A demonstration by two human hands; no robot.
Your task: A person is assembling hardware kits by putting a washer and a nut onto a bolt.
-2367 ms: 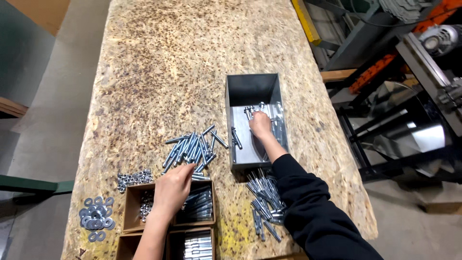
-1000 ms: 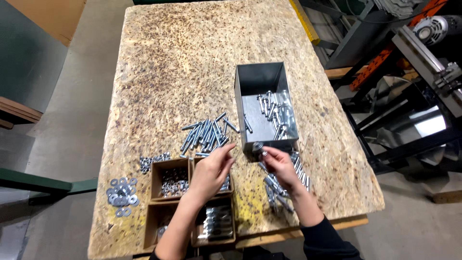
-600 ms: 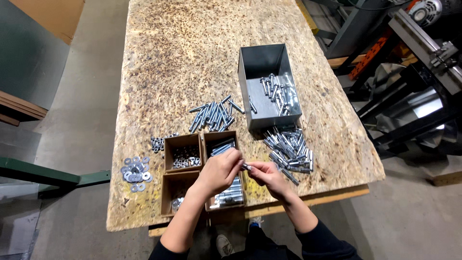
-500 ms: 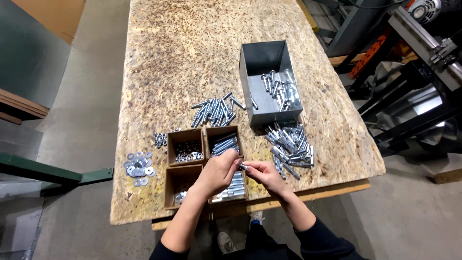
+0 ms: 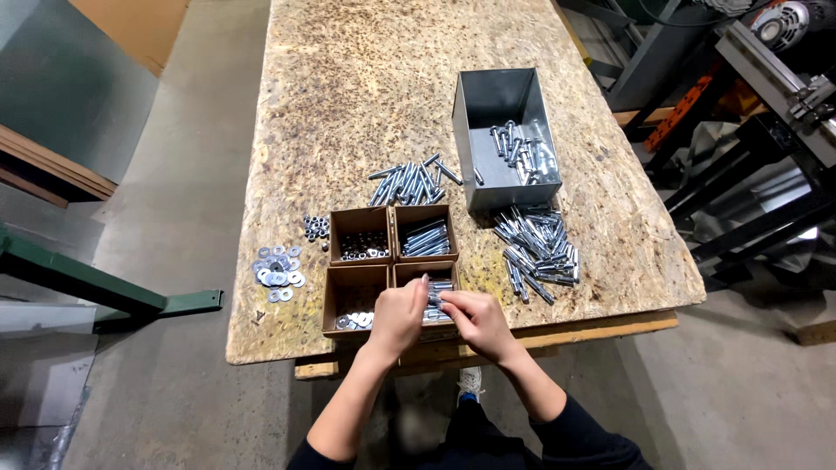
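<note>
The person stands at the near edge of the tabletop [image 5: 366, 104], a rough chipboard slab, with both hands brought together over a cluster of four small cardboard boxes [image 5: 394, 270]. The left hand [image 5: 399, 315] and the right hand [image 5: 475, 318] meet above the near right box of that cluster, fingers pinched around what looks like a single bolt [image 5: 438, 300] (too small to say whether anything is threaded on it). Holding it right over that box seems sensible: anything that slips falls among bolts already lying there rather than off the tabletop edge.

The boxes appear to keep kinds apart. The far right box holds bolts [image 5: 426, 238], the far left box small dark nuts [image 5: 362, 252], the near left box a few washers [image 5: 355, 319]. To the left of the cluster lie loose washers [image 5: 277, 268] and, just beyond them, a small clump of nuts [image 5: 316, 228].

Beyond the cluster a loose pile of bolts [image 5: 409, 181] is spread flat, probably so each can be seen and picked. To the right of the cluster lies another heap of bolts [image 5: 535, 245], and behind that stands a grey metal bin [image 5: 501, 96] with more bolts inside, all within arm's reach.
</note>
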